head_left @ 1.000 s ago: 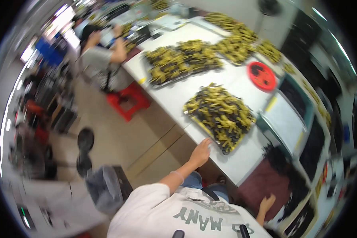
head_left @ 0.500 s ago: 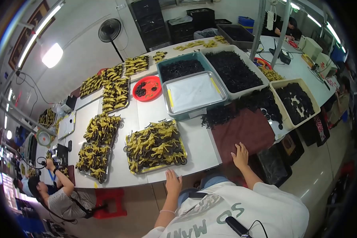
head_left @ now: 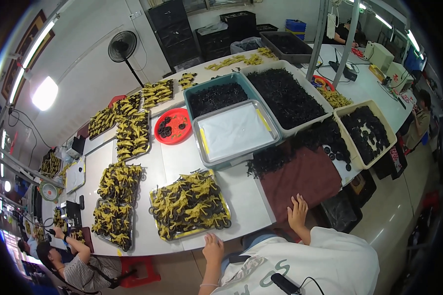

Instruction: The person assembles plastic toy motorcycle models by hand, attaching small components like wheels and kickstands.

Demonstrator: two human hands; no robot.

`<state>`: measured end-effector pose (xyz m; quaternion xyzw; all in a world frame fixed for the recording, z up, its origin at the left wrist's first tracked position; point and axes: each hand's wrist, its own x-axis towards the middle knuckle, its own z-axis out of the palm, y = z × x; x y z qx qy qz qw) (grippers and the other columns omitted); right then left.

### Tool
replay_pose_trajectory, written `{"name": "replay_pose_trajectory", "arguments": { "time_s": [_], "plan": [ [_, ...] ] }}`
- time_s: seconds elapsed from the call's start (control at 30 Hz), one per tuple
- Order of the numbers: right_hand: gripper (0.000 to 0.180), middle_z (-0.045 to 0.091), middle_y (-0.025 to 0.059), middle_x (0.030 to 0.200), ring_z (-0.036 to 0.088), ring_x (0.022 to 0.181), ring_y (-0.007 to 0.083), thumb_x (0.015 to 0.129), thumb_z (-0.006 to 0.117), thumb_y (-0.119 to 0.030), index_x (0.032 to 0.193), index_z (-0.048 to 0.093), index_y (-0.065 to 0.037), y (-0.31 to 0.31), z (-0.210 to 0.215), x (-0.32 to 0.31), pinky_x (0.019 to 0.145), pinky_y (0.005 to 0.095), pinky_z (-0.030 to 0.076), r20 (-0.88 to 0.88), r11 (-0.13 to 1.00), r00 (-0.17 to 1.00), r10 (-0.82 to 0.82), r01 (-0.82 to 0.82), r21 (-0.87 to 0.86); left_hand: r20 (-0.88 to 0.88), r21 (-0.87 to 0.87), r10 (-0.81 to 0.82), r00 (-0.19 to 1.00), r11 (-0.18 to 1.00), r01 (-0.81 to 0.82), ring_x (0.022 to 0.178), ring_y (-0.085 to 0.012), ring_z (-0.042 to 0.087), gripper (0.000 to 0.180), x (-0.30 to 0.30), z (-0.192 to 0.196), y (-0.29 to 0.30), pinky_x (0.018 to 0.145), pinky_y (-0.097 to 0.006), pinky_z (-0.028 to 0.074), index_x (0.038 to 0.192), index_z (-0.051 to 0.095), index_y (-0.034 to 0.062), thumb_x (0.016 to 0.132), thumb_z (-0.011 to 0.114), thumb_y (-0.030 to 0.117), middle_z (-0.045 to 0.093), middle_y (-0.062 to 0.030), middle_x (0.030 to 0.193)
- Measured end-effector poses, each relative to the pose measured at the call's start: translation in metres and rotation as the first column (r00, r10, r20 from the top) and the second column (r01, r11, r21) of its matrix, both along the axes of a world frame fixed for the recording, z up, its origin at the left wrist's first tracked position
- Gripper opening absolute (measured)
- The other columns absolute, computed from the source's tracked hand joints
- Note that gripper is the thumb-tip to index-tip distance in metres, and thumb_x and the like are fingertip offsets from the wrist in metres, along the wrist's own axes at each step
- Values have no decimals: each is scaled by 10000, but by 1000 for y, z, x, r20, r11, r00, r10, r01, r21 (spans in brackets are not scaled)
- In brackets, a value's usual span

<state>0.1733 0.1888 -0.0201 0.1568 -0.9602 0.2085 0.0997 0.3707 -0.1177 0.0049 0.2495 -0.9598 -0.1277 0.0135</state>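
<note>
My right hand (head_left: 297,211) rests with fingers spread on the near edge of a maroon cloth (head_left: 302,179), holding nothing. At the front edge of the white table (head_left: 248,206), my left hand (head_left: 213,247) lies with its fingertips on the rim, nothing in its grasp. Just beyond it stands a tray heaped with yellow-and-black toy motorbikes (head_left: 189,204). Loose black plastic parts (head_left: 268,161) spill over the cloth's far side. A metal tray lined with white sheet (head_left: 236,130) sits across a teal bin (head_left: 189,93).
More loaded trays (head_left: 114,221) line the left. A red round tray (head_left: 184,135) holds black wheels. Large cream bins (head_left: 325,105) of black parts stand at the back right. Metal posts (head_left: 312,54) rise behind. A seated person (head_left: 91,270) works at the left; others sit far right.
The whole view has shifted, so the table's things sit lower in the picture. My left hand's fingers now look more bent at the table edge. My right hand stays on the cloth.
</note>
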Motion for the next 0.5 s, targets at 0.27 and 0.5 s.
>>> {"name": "replay_pose_trajectory", "arguments": {
  "time_s": [0.27, 0.5],
  "plan": [
    [534, 378, 180, 1401, 319, 1319, 356, 843, 605, -217, 1332, 446, -77, 8, 9, -3, 1074, 492, 230, 93, 999, 995, 38, -40, 21, 192, 1, -41, 981, 999, 41, 1017, -302, 604, 395, -7, 4, -7, 603, -419, 564, 1073, 570, -29, 808, 573, 264, 584, -234, 1132],
    [301, 494, 115, 1223, 456, 1153, 306, 838, 600, -177, 1124, 580, -84, 10, 37, -27, 984, 460, 296, 197, 987, 980, 30, 3, -162, 187, 6, -35, 982, 999, 35, 983, -309, 622, 385, -9, 3, -10, 592, -423, 558, 1032, 587, -42, 824, 556, 280, 579, -244, 1146]
  ]
}}
